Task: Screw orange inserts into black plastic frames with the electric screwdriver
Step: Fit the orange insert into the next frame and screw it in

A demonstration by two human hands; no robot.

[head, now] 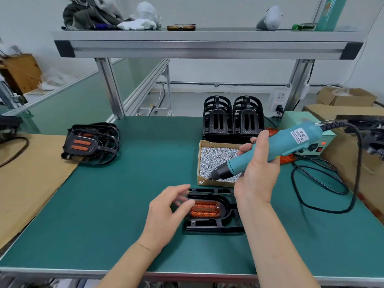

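Right hand (pixel 257 169) is seen from the head camera curled round the teal body of the electric screwdriver (pixel 270 148), fingers wrapped over the barrel. The tool is tilted, its bit pointing down and to the left. The bit tip sits over the near left corner of the cardboard box of screws (pixel 216 161), with what looks like a screw at the tip. The screwdriver's black cable (pixel 353 183) loops over the green mat (pixel 124 194) on the right and runs back towards the pale green power unit (pixel 324 144).

Left hand (pixel 166 213) lies lower and to the left, fingers loosely bent and spread. Its thumb tip is at the left end of the orange insert (pixel 205 208) and its fingertips are at the far left edge of the black frame (pixel 214 224). Motion blur hides whether they press down.

The black frame lies flat on the mat, between the two forearms and just in front of the box of screws. The orange insert is seated in its central opening. The right wrist crosses above the frame's right side.

Two stacks of bare frames (pixel 232 119) stand upright behind the box. A pile of frames with inserts fitted (pixel 91 142) lies well to the left, partly on the mat and partly on a sheet of cardboard (pixel 31 173). An aluminium shelf (pixel 207 46) spans the bench overhead.
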